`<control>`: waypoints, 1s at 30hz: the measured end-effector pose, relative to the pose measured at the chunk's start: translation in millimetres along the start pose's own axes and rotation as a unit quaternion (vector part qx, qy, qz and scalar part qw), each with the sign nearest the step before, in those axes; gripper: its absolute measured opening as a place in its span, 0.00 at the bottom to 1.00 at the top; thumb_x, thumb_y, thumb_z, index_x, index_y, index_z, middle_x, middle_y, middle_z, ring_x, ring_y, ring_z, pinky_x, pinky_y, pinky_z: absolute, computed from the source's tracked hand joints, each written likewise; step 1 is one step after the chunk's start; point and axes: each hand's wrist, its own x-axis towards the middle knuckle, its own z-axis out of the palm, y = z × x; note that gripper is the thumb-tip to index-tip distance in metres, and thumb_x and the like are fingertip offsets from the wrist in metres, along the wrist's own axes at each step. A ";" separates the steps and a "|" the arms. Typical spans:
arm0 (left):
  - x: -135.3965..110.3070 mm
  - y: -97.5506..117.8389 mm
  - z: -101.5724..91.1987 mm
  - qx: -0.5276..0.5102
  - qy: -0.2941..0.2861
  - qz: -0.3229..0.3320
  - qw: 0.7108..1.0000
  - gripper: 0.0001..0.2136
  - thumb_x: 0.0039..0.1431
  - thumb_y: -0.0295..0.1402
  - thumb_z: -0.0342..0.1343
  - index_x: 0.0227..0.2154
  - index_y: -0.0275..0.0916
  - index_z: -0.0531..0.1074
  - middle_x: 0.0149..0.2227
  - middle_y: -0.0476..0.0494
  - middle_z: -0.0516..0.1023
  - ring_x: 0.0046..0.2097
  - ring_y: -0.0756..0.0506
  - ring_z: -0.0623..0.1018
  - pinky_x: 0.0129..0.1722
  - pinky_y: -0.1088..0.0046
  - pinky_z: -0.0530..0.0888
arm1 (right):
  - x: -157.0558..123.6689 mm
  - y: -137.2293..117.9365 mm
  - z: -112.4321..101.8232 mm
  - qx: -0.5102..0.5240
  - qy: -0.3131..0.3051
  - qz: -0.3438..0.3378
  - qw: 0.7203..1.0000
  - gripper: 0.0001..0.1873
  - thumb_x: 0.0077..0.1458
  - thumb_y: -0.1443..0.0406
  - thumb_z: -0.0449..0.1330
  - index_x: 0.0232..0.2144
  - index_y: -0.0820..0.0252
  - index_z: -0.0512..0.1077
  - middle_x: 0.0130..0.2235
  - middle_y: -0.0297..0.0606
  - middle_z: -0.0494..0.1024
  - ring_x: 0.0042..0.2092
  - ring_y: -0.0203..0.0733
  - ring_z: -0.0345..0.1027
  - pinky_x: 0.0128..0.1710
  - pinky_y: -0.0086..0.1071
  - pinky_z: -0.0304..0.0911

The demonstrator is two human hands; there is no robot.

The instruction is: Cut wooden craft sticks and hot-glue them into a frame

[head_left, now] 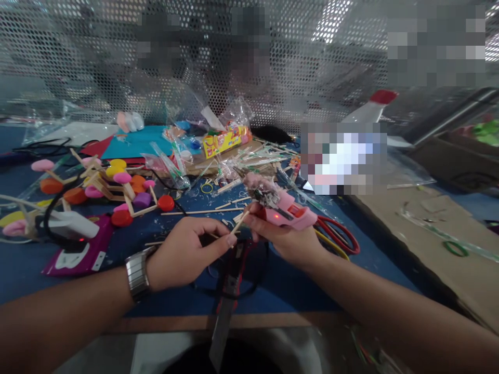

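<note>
My left hand [187,252], with a metal watch on its wrist, pinches the lower end of a short wooden stick [239,223] between thumb and fingers. My right hand [292,244] is wrapped round a pink hot glue gun [302,214] with a small red light. Its front end is crusted with clumps of glue and points up and left. The right thumb and fingertips meet the upper end of the stick. Below the hands, a box cutter [230,291] lies with its blade reaching over the table's front edge.
On the left stand stick models with coloured clay pads [136,192] and a white plug on a purple packet [103,239]. Behind are loose sticks, plastic wrappers and a yellow clay pack [226,141]. Red-handled scissors [351,236] lie right, beside cardboard [413,228]. A perforated metal screen [195,62] rises behind.
</note>
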 end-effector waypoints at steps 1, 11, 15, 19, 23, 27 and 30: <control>0.0 -0.4 0.2 0.002 0.001 0.000 1.000 0.10 0.62 0.34 0.56 0.27 0.37 0.78 0.21 0.54 0.73 0.23 0.54 0.67 0.22 0.82 0.63 | 0.0 -0.5 0.4 -0.001 -0.001 0.001 1.000 0.22 0.41 0.52 0.74 0.27 0.58 0.70 0.25 0.28 0.73 0.21 0.31 0.65 0.21 0.28 0.65; 0.1 -0.9 0.4 0.004 -0.002 -0.004 1.000 0.11 0.62 0.34 0.56 0.26 0.37 0.78 0.20 0.54 0.73 0.23 0.54 0.66 0.21 0.82 0.62 | 0.5 1.0 -0.3 0.011 0.004 0.003 1.000 0.19 0.40 0.56 0.75 0.27 0.58 0.71 0.26 0.29 0.75 0.21 0.31 0.65 0.20 0.27 0.65; -0.6 -1.5 0.2 0.014 -0.007 -0.003 1.000 0.12 0.63 0.35 0.55 0.26 0.37 0.77 0.20 0.55 0.72 0.23 0.54 0.66 0.22 0.81 0.63 | 0.3 2.2 -1.3 0.004 0.000 0.007 1.000 0.16 0.42 0.57 0.73 0.27 0.57 0.72 0.27 0.30 0.76 0.22 0.31 0.65 0.21 0.28 0.65; -1.2 -2.0 -0.3 0.014 -0.006 0.007 1.000 0.12 0.63 0.35 0.55 0.26 0.37 0.77 0.21 0.54 0.73 0.23 0.54 0.67 0.23 0.81 0.64 | -0.6 0.7 -1.3 0.006 -0.001 0.012 1.000 0.18 0.41 0.57 0.74 0.26 0.57 0.71 0.27 0.30 0.76 0.22 0.31 0.65 0.21 0.28 0.65; -1.0 -1.8 -0.8 0.014 -0.007 0.013 1.000 0.10 0.61 0.34 0.56 0.27 0.37 0.78 0.23 0.53 0.77 0.25 0.54 0.70 0.25 0.82 0.65 | -1.8 -0.4 -1.5 0.005 -0.011 0.010 1.000 0.19 0.41 0.55 0.75 0.28 0.57 0.72 0.26 0.29 0.75 0.21 0.31 0.65 0.20 0.28 0.65; -1.1 -2.0 -0.5 -0.002 -0.015 0.005 1.000 0.10 0.60 0.33 0.57 0.26 0.36 0.78 0.24 0.51 0.78 0.26 0.54 0.71 0.26 0.82 0.67 | -1.2 -0.3 -2.9 0.013 -0.012 -0.001 1.000 0.21 0.42 0.52 0.75 0.28 0.58 0.73 0.28 0.31 0.76 0.21 0.31 0.65 0.20 0.28 0.64; -0.8 -2.2 -1.0 -0.025 -0.007 -0.009 1.000 0.10 0.60 0.33 0.57 0.26 0.35 0.77 0.23 0.51 0.76 0.25 0.54 0.70 0.24 0.82 0.66 | 0.3 -1.2 -4.3 -0.014 -0.014 -0.015 1.000 0.20 0.44 0.52 0.74 0.28 0.58 0.73 0.26 0.30 0.75 0.21 0.31 0.65 0.20 0.27 0.64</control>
